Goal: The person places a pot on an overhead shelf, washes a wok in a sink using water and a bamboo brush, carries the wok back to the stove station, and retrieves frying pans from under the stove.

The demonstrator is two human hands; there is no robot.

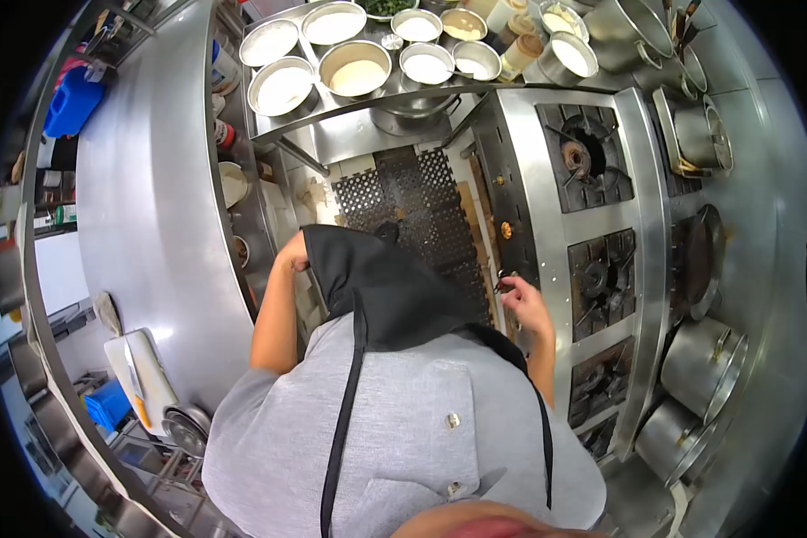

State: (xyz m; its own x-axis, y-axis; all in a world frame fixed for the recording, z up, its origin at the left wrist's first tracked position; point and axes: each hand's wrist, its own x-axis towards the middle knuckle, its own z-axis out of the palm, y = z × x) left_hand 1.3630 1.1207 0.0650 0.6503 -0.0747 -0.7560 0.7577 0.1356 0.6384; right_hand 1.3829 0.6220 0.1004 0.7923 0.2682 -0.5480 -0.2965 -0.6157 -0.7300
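My right hand [529, 308] reaches to the stove's front panel, with thumb and fingers closed round a dark burner knob [506, 283]. Two brass-coloured knobs, one of them bare on the panel [507, 229], sit farther along. My left hand [292, 252] is at the edge of my black apron [394, 291], curled in at its corner, with the fingertips hidden by the cloth. The stove [556, 247] stands to my right. Its burners, such as the middle one [603, 276], have no pots on them and no flame shows.
Ahead, a steel shelf [332, 125] carries several metal bowls [357, 70] of white and pale contents. A steel counter [143, 224] runs along my left, with a knife [134, 372] on a cutting board [157, 381]. Large pots [704, 368] stand beyond the stove. Perforated mats [399, 202] cover the floor.
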